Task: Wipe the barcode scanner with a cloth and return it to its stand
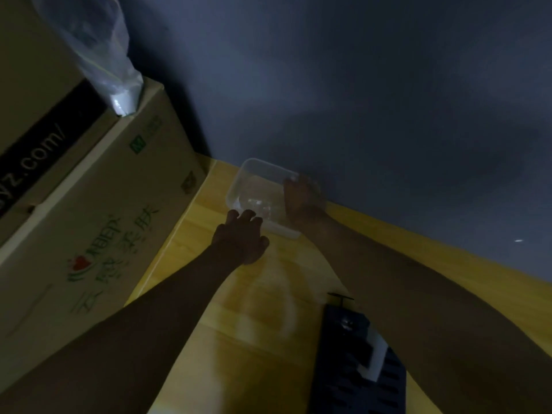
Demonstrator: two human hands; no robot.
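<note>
The scene is dim. A clear plastic container (254,177) sits on the yellow wooden table (268,294) against the dark wall. My right hand (300,204) grips its right rim, with the thumb over the edge. My left hand (243,239) rests at the container's near left corner, fingers curled and apart, touching the rim. Something pale lies inside the container, too dim to identify. I cannot make out a barcode scanner or a cloth for certain.
A dark blue slotted object (355,369) with a white block (375,360) on it lies at the table's near right. Large cardboard boxes (98,204) stand stacked along the left, and a plastic bag (104,55) is on top of them.
</note>
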